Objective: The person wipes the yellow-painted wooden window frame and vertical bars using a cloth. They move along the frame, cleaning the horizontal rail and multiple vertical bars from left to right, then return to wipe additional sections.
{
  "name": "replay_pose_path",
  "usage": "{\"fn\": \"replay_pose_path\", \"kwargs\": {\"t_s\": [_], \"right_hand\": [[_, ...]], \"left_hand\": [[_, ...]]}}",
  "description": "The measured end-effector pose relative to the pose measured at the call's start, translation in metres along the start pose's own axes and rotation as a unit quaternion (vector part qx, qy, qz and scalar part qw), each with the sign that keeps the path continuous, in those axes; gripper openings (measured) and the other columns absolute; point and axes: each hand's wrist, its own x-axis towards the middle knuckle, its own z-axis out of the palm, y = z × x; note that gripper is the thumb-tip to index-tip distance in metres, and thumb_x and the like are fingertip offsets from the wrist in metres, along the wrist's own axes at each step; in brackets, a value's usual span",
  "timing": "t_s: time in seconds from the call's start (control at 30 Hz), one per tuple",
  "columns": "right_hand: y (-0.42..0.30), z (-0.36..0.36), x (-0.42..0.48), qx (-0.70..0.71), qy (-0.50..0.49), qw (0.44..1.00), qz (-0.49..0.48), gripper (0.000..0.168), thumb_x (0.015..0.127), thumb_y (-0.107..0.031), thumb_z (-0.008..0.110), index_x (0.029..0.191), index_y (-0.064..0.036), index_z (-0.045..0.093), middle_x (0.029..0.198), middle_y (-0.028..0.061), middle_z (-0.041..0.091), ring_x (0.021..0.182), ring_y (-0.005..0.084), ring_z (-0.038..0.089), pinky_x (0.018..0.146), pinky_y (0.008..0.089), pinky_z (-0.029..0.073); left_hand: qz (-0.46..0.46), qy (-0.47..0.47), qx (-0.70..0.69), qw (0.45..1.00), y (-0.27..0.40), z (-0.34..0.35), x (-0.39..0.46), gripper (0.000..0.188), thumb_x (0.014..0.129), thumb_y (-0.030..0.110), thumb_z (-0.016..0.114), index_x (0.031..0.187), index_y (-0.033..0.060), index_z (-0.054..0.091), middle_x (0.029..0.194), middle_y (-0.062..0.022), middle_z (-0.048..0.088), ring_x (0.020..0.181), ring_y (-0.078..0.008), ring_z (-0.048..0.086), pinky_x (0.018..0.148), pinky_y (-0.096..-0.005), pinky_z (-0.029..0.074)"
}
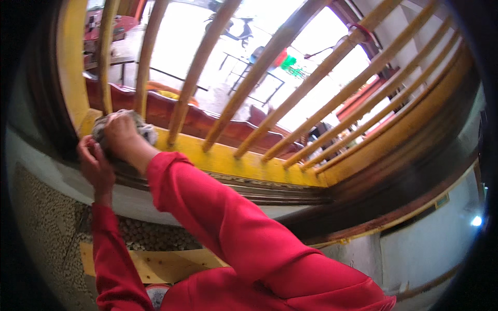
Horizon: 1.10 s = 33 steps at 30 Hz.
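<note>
A crumpled grey cloth (146,130) lies bunched on the yellow wooden sill (190,149) of a barred window, at its left corner. My right hand (121,130) grips the cloth from above, close to the foot of a wooden bar (106,66). Just below and to the left, my left hand (95,161) is at the frame's edge beside the cloth, its fingers bent; whether it holds part of the cloth is hidden. Both arms wear red sleeves. More upright wooden bars (194,74) rise from the sill to the right.
Dark moulded wood (272,194) runs around the window. Beyond the bars are a red-brown carved wooden edge (155,105), a metal-framed stand (256,77) and a scooter (233,29). A pale wooden board (163,264) lies below, near a rough pebbled surface (42,217).
</note>
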Motion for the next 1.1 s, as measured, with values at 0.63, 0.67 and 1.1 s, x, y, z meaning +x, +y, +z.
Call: {"fn": "replay_pose_path", "kwargs": {"t_s": [0.63, 0.67, 1.1], "right_hand": [[0.01, 0.005, -0.04, 0.114, 0.05, 0.99, -0.063, 0.041, 0.064, -0.026, 0.067, 0.09, 0.004, 0.061, 0.091, 0.019, 0.059, 0.09, 0.0303, 0.057, 0.07, 0.0343, 0.049], [0.008, 0.018, -0.038, 0.121, 0.096, 0.986, -0.066, 0.041, 0.062, -0.026, 0.066, 0.088, 0.005, 0.061, 0.091, 0.0195, 0.058, 0.088, 0.0306, 0.055, 0.068, 0.0345, 0.049], [0.017, -0.009, -0.036, 0.18, -0.025, 0.983, -0.038, 0.032, 0.074, -0.022, 0.061, 0.095, 0.001, 0.062, 0.1, 0.0166, 0.057, 0.097, 0.0273, 0.057, 0.07, 0.036, 0.054]], "left_hand": [[0.058, -0.109, 0.043, 0.991, -0.016, -0.03, 0.0, 0.022, 0.098, 0.011, 0.043, 0.114, 0.0001, 0.055, 0.11, -0.0142, 0.058, 0.103, -0.0267, 0.057, 0.091, -0.0362, 0.044], [0.062, -0.115, 0.036, 0.991, -0.019, -0.031, -0.001, 0.023, 0.098, 0.012, 0.043, 0.115, -0.0001, 0.055, 0.112, -0.0142, 0.057, 0.105, -0.0266, 0.055, 0.093, -0.0367, 0.042], [0.09, -0.09, 0.033, 0.991, -0.006, -0.028, 0.006, 0.016, 0.094, 0.01, 0.048, 0.104, 0.0013, 0.058, 0.097, -0.0118, 0.057, 0.09, -0.0248, 0.056, 0.084, -0.0363, 0.044]]}}
